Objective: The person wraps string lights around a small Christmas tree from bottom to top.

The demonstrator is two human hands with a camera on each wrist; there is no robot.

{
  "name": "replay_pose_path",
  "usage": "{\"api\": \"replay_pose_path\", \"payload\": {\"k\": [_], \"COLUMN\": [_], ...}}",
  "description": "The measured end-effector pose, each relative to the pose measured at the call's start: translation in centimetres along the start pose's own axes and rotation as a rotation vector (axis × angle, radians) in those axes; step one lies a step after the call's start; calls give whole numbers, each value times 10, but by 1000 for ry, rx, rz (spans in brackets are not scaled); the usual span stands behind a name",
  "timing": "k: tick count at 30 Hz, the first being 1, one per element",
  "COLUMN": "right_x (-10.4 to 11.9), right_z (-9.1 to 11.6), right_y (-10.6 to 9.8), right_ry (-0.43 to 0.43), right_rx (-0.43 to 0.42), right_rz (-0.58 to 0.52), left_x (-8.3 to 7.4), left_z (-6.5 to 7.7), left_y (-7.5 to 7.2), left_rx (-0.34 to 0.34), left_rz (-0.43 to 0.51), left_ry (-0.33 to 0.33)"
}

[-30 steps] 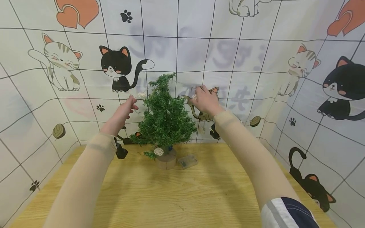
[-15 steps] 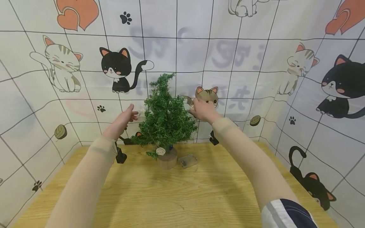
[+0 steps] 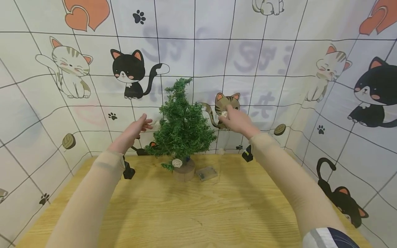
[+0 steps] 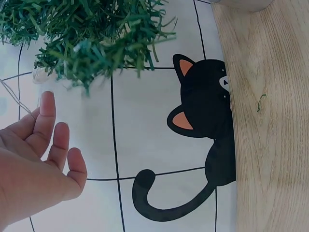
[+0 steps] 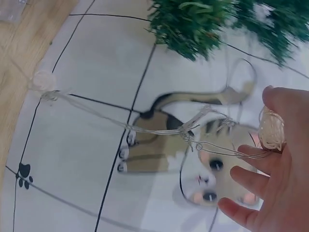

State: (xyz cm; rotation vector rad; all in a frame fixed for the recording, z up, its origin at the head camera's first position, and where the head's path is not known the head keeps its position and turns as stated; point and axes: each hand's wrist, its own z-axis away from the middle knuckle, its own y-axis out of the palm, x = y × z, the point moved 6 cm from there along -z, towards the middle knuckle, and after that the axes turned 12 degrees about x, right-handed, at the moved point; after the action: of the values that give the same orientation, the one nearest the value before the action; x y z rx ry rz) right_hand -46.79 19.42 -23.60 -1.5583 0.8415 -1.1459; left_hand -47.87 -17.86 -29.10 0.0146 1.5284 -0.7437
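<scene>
A string light with cream wicker balls runs about a small green artificial tree (image 3: 184,127) with a round wooden base (image 3: 184,171). Right of the tree, my right hand (image 3: 238,120) holds one wicker ball (image 5: 272,129) by thumb and index finger, its other fingers spread. From there thin twisted wire (image 5: 154,131) stretches to another, hanging ball (image 5: 43,80). My left hand (image 3: 135,130) is at the tree's left side, a wire (image 4: 18,99) meeting its thumb and index finger. Just beyond those fingertips a pale ball (image 3: 157,125) shows. Low on the tree sits a wicker ball (image 3: 177,163).
A clear plastic box (image 3: 206,173) lies on the wooden table (image 3: 198,210) beside the base. Close behind the tree hangs a white gridded cloth (image 3: 207,58) printed with cats. A green scrap (image 4: 260,102) lies on the table.
My right hand has moved down, then outward to the right, taking the wicker ball away from the tree. The left hand has dropped a little, staying beside the branches.
</scene>
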Motion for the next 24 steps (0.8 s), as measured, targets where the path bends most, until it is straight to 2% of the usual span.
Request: {"api": "replay_pose_path", "payload": {"k": [5,12,18,24], "right_x": [-22,-37,-38,-38], "right_z": [34,75,104,129], "right_y": [-12,-4,-5,-11], "right_ry": [-30,-88,-111,-116], "right_rx": [-11,31,20,-4], "right_rz": [-175,-302,-366,-397], "left_x": [-6,-10,-12,-14], "left_z": [-8,-17,-11,3], "left_y": [9,22,21,14], "left_rx": [33,80,77,58], "left_rz": [-17,-14,-34,-110], "left_ry": [17,10,12,33]}}
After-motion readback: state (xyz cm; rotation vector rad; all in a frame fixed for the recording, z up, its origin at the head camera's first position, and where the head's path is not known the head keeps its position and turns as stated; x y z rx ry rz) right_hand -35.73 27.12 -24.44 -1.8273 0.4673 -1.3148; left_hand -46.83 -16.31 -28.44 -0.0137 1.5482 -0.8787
